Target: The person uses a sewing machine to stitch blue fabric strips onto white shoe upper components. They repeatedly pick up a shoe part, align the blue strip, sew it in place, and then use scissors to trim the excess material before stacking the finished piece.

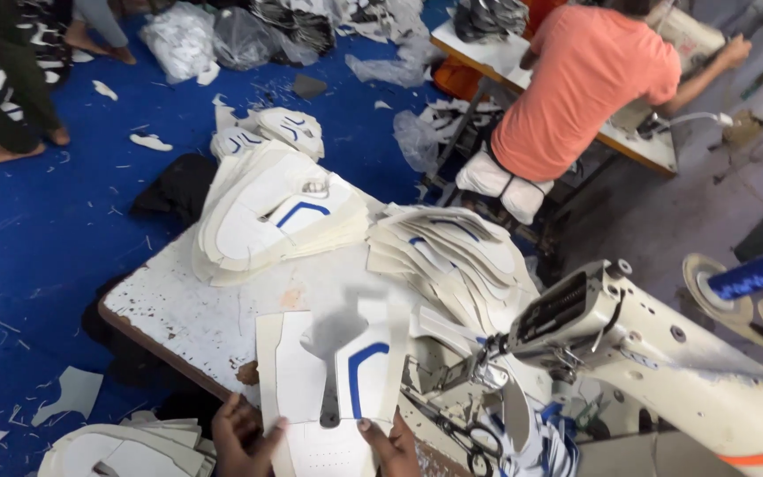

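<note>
My left hand (pixel 245 435) and my right hand (pixel 392 446) grip the near edge of a flat white shoe upper piece (pixel 328 375) with a curved blue stripe. It lies on the worn white worktable (pixel 196 314) at the bottom centre. To its right stands a cream sewing machine (pixel 655 353), its needle end close to the piece. Black scissors (pixel 461 435) rest on the table just right of my right hand.
Two stacks of white shoe uppers (pixel 280 212) (pixel 452 252) sit farther back on the table. A spool of blue thread (pixel 752 276) stands at right. A person in an orange shirt (pixel 576 84) works at another table. Scraps and bags litter the blue floor (pixel 37 230).
</note>
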